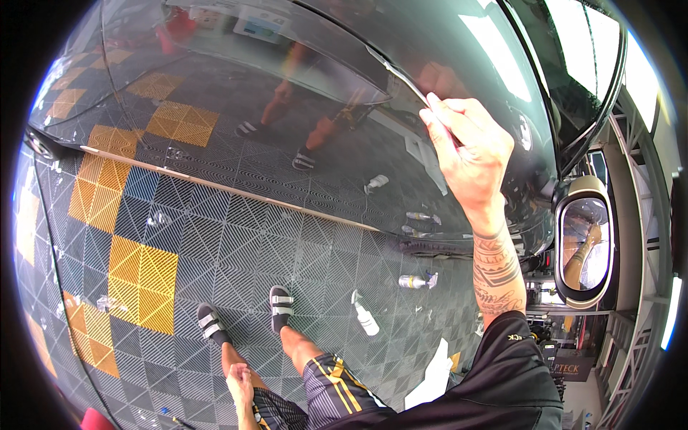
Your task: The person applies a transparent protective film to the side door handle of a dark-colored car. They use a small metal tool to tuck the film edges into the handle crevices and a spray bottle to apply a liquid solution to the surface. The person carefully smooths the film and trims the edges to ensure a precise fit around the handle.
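My right hand [469,147] is raised against the side of a dark, glossy car [287,143]. Its thumb and fingers pinch the end of a thin whitish strip [401,77], which runs up and left along a crease in the body panel. I cannot make out whether the strip is film or tape. Low beside my left thigh hangs my left hand [241,383], its fingers loosely bent and nothing visible in them. The panel mirrors my arms, legs and the floor.
Two spray bottles, one white [365,317] and one with a yellowish label [414,281], lie on the grey and yellow tiled floor [215,244]. A white sheet [431,380] is near my right side. The car's side mirror [584,244] juts out at right.
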A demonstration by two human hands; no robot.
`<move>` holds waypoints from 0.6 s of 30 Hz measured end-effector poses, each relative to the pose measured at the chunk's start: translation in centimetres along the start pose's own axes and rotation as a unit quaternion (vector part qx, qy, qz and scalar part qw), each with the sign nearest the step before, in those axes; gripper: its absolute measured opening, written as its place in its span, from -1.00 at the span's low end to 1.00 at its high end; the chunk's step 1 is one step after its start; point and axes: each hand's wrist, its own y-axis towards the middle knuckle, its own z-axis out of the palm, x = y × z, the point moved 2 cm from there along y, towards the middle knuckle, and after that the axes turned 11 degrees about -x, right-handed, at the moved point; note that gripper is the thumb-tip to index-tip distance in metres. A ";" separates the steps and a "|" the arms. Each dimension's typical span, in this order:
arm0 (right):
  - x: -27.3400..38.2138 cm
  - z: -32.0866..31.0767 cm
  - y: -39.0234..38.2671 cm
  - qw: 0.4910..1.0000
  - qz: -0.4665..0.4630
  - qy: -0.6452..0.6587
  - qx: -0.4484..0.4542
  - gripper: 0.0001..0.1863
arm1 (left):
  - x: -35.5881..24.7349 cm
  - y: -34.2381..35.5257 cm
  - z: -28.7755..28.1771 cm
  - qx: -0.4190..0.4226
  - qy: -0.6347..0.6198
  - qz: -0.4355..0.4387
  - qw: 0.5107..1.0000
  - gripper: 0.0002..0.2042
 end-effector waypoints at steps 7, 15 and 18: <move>-0.2 -0.5 -0.3 1.000 0.010 -0.009 0.005 -0.78 | 0.1 -0.1 -0.1 -0.020 0.000 0.009 1.000 -0.90; -0.5 -0.8 -0.8 1.000 0.012 -0.020 0.005 -0.78 | -1.2 -0.1 -0.2 -0.001 0.001 -0.002 1.000 -0.90; -0.8 -0.8 -1.0 1.000 0.009 -0.019 -0.002 -0.78 | -1.3 -0.1 -0.3 0.004 0.004 0.001 1.000 -0.89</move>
